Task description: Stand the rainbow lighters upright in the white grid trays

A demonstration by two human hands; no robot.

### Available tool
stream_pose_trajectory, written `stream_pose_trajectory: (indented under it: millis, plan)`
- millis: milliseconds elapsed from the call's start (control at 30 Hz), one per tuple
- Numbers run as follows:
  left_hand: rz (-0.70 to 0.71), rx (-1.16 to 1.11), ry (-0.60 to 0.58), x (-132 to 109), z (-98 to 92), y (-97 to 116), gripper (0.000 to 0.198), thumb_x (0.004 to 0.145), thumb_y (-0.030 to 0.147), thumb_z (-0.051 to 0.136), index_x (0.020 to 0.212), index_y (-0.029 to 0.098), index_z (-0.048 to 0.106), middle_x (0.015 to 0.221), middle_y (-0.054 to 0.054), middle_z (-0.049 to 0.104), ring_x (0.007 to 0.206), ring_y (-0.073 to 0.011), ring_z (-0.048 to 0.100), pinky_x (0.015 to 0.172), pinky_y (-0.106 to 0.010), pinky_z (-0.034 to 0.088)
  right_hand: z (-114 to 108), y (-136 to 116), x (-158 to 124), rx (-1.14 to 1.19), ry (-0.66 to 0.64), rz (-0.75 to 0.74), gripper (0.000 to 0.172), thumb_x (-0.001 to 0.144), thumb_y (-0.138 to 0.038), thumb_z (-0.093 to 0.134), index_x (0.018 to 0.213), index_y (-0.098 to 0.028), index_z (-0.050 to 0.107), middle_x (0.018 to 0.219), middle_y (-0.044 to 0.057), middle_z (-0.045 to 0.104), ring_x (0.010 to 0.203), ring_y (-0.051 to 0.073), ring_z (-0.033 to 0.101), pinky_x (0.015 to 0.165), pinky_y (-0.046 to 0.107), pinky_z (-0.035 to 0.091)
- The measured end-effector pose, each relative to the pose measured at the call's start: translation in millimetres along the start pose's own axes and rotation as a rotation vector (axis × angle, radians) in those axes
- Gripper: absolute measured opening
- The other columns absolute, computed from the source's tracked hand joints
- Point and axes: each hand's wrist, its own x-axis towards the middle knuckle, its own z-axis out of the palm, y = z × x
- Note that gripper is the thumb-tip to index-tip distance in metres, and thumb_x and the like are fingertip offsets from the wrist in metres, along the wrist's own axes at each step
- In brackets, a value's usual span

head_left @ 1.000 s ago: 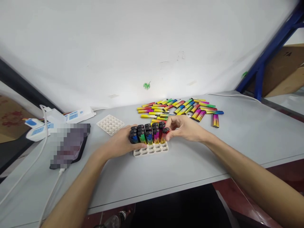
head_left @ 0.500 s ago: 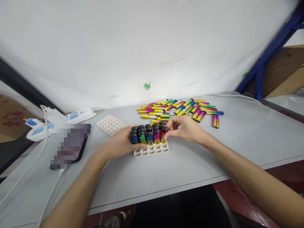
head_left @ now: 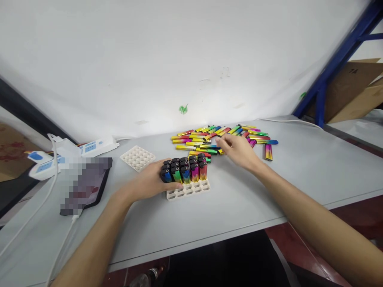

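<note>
Upright lighters [head_left: 186, 173] seated in tray [head_left: 193, 193]

Their nine o'clock side is grasped by the left hand [head_left: 149, 179]. At one o'clock, loose lighters [head_left: 210, 136] are overlapped by the right hand [head_left: 239, 150]; whether one is pinched cannot be told.

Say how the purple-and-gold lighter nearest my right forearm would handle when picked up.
The lighter is probably stiff, given its straight, solid-looking body; its glossy finish may feel slippery. Its flattish shape makes rolling unlikely.
</note>
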Motion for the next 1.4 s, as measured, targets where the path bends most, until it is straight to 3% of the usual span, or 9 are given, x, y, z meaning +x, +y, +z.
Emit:
stream_pose_trajectory:
  millis: [167, 367, 667, 967, 1067, 1167, 1300, 1400]
  plan:
    - [-0.023, -0.006, -0.032, -2.1, -3.5, 1.2, 0.047, 0.068, 0.054, 0.079, 0.105, 0.027, 0.066, 0.098, 0.003, 0.075, 0.089, -0.0248, 0.069, 0.075, -0.033, 0.054, 11.8, 8.6, 0.3, -0.264, -0.156, -0.117, 0.021, 0.092, -0.04, 0.056, 0.087, -0.022, 0.065, 0.084, 0.004, 0.066, 0.074, 0.018, 0.058, 0.062, 0.03, 0.035]
    - [-0.011, -0.029, -0.018, -0.6, -2.0, 0.8, 0.047, 0.068, 0.053, 0.078, 0.105, 0.027, 0.066, 0.099, 0.002, 0.075, 0.09, -0.0249, 0.069, 0.075, -0.033, 0.054, 20.4, 0.6, -4.0, -0.438, -0.215, -0.122, 0.037, 0.086, -0.058, 0.06, 0.096, -0.023, 0.065, 0.099, 0.007, 0.068, 0.08, 0.022, 0.06, 0.059, 0.031, 0.033]
    - [-0.017, -0.015, -0.01, -0.6, -2.7, 5.0, 0.044, 0.068, 0.051, 0.077, 0.104, 0.026, 0.067, 0.096, 0.002, 0.075, 0.087, -0.0252, 0.069, 0.074, -0.033, 0.054, 28.0, 0.8, -4.7, -0.521, -0.218, -0.104, 0.041, 0.088, -0.06, 0.054, 0.086, -0.02, 0.058, 0.099, 0.011, 0.068, 0.08, 0.025, 0.062, 0.057, 0.034, 0.033]
    - [-0.033, 0.028, 0.014, 1.8, -0.7, 4.2, 0.045, 0.069, 0.056, 0.076, 0.102, 0.027, 0.067, 0.098, 0.002, 0.075, 0.091, -0.0265, 0.07, 0.077, -0.034, 0.054, 22.8, 7.6, 0.8, -0.269, -0.165, 0.01, 0.026, 0.082, -0.046, 0.07, 0.084, -0.022, 0.058, 0.087, 0.003, 0.067, 0.076, 0.02, 0.059, 0.059, 0.031, 0.036]
    - [-0.033, 0.046, 0.035, 2.4, 2.0, 4.3, 0.045, 0.071, 0.058, 0.074, 0.102, 0.027, 0.067, 0.099, 0.001, 0.075, 0.09, -0.0269, 0.07, 0.075, -0.034, 0.054, 20.0, 7.8, 2.7, -0.153, -0.074, 0.006, 0.023, 0.082, -0.041, 0.069, 0.081, -0.022, 0.057, 0.09, 0.005, 0.068, 0.081, 0.021, 0.06, 0.065, 0.031, 0.04]
    - [-0.007, 0.043, 0.078, 4.1, 7.7, 4.4, 0.049, 0.071, 0.059, 0.073, 0.108, 0.027, 0.067, 0.103, 0.0, 0.074, 0.094, -0.0275, 0.069, 0.078, -0.035, 0.054, 16.4, 5.6, 3.7, 0.109, 0.026, 0.022, 0.025, 0.085, -0.043, 0.065, 0.083, -0.022, 0.05, 0.094, 0.004, 0.069, 0.086, 0.02, 0.062, 0.072, 0.032, 0.043]
    - [0.031, 0.081, 0.159, 9.6, 20.7, 5.3, 0.045, 0.075, 0.058, 0.072, 0.105, 0.026, 0.066, 0.103, -0.002, 0.073, 0.097, -0.0277, 0.067, 0.083, -0.037, 0.053, 15.7, 5.2, 5.2, 0.537, 0.015, 0.11, 0.035, 0.09, -0.056, 0.054, 0.096, -0.026, 0.038, 0.079, -0.003, 0.064, 0.063, 0.015, 0.058, 0.058, 0.028, 0.043]
    - [0.048, 0.106, 0.218, 14.7, 31.0, 6.5, 0.047, 0.077, 0.058, 0.071, 0.11, 0.025, 0.065, 0.104, -0.003, 0.07, 0.098, -0.0281, 0.065, 0.086, -0.039, 0.052, 17.5, 6.2, 7.2, 0.663, -0.041, 0.147, 0.043, 0.088, -0.066, 0.053, 0.1, -0.029, 0.036, 0.066, -0.009, 0.045, 0.044, 0.01, 0.04, 0.045, 0.024, 0.032]
